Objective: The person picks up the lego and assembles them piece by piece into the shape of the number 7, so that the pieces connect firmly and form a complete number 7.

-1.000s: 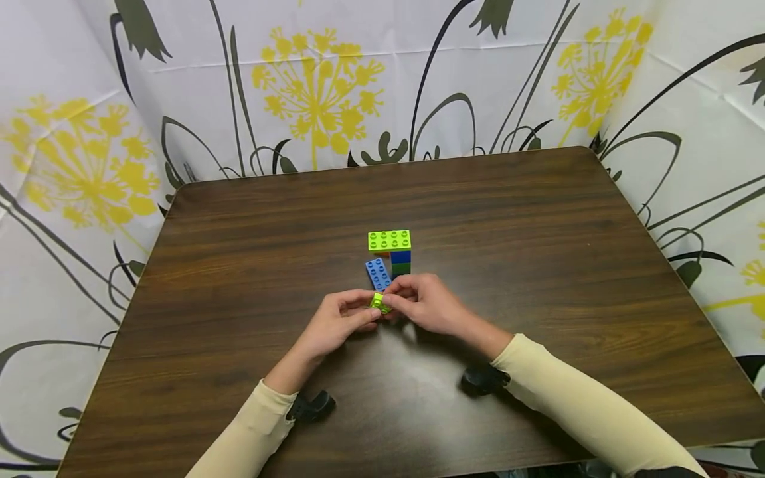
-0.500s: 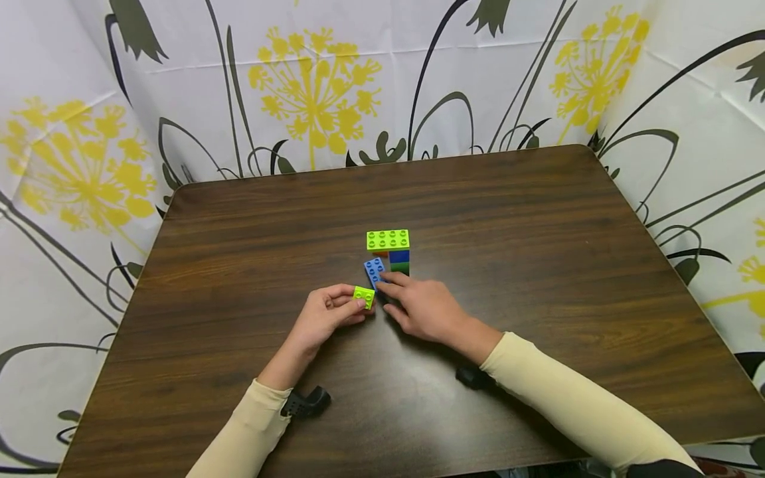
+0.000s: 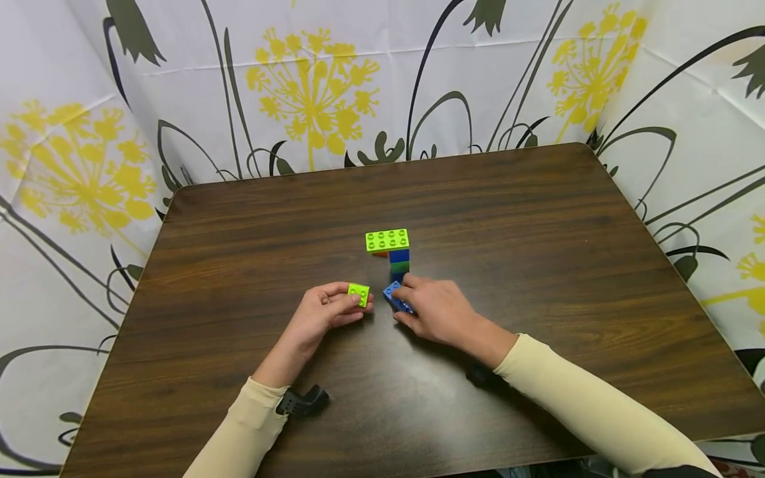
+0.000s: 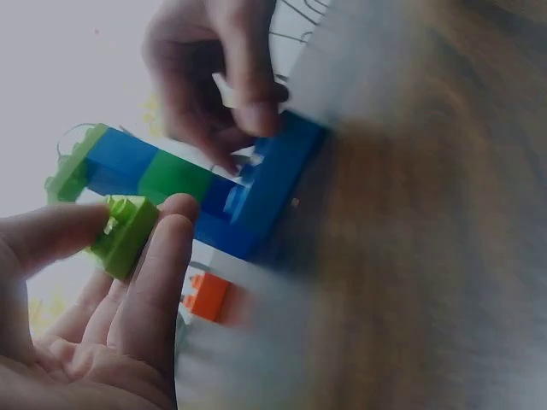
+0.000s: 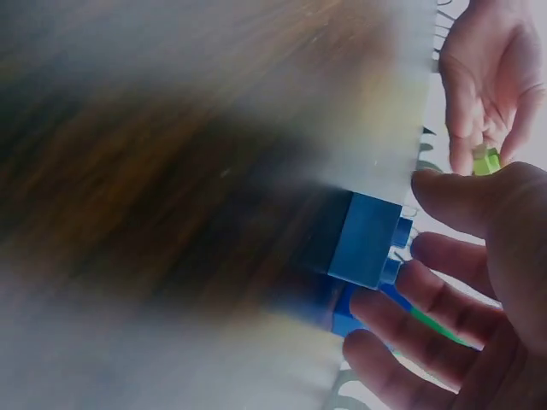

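My left hand (image 3: 319,315) pinches a small lime-green brick (image 3: 360,292) just above the table, studs up; the left wrist view shows this brick (image 4: 128,235) between thumb and fingers. To its right, my right hand (image 3: 448,312) has thumb and fingertips about a light-blue brick (image 3: 394,292), which lies slanted on the table. This blue brick (image 5: 367,239) shows its end in the right wrist view. Just behind stands a stack with blue and green bricks (image 3: 399,267) and a long lime-green brick (image 3: 387,240) across its top, overhanging to the left.
An orange brick (image 4: 208,297) sits beside the stack, partly hidden under the overhanging green brick in the head view. The brown wooden table (image 3: 257,232) reaches back to a white flowered cloth (image 3: 382,79).
My hands have parted; the small green brick has gone left with my left hand. My right hand has let go of it and taken the blue brick, which has moved nearer and right.
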`<state>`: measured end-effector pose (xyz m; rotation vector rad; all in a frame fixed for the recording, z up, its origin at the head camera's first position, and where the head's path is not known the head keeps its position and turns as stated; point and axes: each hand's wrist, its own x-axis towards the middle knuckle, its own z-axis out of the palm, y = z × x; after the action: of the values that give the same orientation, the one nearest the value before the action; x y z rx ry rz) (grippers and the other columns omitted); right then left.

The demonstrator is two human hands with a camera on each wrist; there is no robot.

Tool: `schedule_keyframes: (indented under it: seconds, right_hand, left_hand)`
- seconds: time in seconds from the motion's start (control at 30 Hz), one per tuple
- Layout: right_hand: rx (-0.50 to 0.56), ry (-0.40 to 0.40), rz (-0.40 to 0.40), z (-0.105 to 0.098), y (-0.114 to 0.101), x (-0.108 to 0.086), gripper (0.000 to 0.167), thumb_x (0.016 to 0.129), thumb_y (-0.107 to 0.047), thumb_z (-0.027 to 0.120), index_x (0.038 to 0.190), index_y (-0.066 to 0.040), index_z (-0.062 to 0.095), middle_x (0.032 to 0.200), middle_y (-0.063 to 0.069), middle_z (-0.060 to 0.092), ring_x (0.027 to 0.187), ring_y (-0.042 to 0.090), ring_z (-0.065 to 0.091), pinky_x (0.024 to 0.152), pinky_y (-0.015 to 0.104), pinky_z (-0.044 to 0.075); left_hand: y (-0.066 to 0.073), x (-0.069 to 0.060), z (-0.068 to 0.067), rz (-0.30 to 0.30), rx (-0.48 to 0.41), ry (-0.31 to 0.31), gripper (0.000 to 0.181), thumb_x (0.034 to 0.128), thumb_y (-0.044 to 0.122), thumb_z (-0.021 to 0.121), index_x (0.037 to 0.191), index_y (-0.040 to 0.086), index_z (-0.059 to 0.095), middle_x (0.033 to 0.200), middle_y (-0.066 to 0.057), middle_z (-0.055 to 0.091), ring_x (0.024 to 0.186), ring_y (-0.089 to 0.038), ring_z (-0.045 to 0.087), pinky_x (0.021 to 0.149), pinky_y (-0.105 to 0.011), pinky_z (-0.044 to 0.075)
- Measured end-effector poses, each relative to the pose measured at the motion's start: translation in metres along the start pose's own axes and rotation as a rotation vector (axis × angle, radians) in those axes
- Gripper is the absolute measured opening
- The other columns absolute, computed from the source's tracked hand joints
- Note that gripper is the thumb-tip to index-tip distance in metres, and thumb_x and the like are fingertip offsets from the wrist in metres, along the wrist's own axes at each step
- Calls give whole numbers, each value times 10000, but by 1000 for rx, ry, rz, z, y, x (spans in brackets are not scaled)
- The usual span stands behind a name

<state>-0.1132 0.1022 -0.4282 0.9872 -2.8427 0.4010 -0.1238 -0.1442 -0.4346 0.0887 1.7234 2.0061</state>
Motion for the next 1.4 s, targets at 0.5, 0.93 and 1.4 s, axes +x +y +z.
schedule_keyframes:
  seconds: [0.5, 0.93, 1.4]
  right_hand:
    - [19, -20, 228, -17, 17, -19, 259, 819, -302, 792, 1006, -153, 693, 890, 2, 687, 632, 146, 591, 525, 367, 509]
    - [209, 151, 340, -91, 40, 5, 292, 904, -277, 718, 1141, -114, 670, 1088, 68, 684, 866, 214, 682, 684, 394, 559]
    - [228, 178, 58, -88, 12, 57, 325, 932, -273, 690, 1235, -175, 623, 1195, -10, 625, 988, 162, 620, 830, 335, 541]
  left_hand:
    - [50, 18, 7, -2, -251, 125, 448, 1005, 143, 576, 1403, -27, 460, 1221, -189, 638, 1012, -246, 694, 889, -357, 516]
    - [69, 24, 12, -8, -225, 105, 459, 1011, 149, 562, 1431, -2, 457, 1353, -192, 518, 1029, -248, 687, 883, -340, 518]
    - [69, 23, 11, 35, -239, 15, 467, 1048, 244, 488, 1413, -45, 451, 1240, -163, 640, 1067, -289, 668, 931, -426, 466]
